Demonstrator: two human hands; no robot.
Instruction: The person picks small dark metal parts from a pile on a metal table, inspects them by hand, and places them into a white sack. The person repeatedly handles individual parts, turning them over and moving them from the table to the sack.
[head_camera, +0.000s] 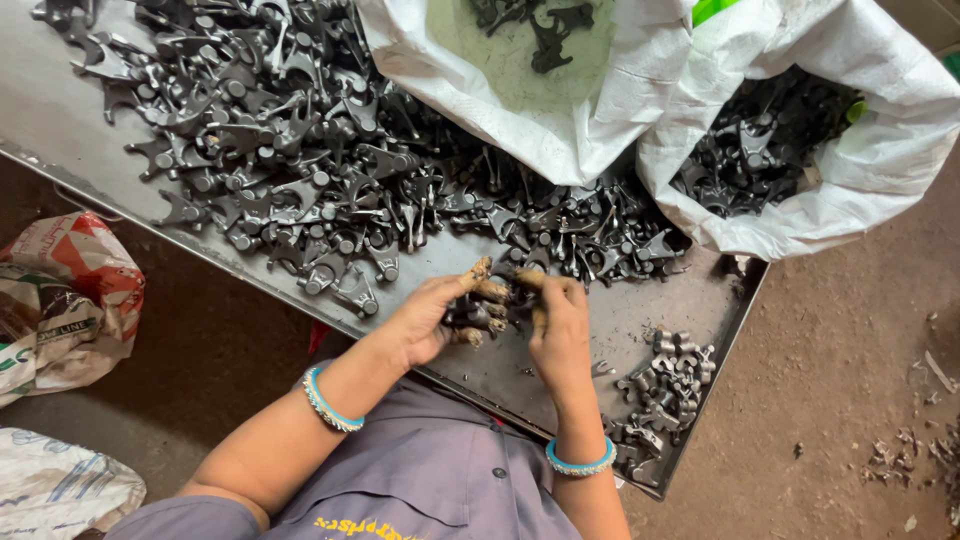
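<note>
My left hand (430, 318) grips a small bunch of dark forged metal parts (478, 312) just above the grey metal tray (640, 300). My right hand (560, 325) meets it from the right, its grimy fingers closed on the same bunch. A big heap of the same forked metal parts (300, 150) covers the tray beyond my hands. Each wrist wears a blue beaded bangle.
A smaller pile of lighter metal pieces (665, 385) lies at the tray's near right corner. Two white woven sacks, one (520, 90) nearly empty and one (860, 150) holding dark parts, rest on the tray's far side. Printed bags (70, 290) lie on the dirt floor at left.
</note>
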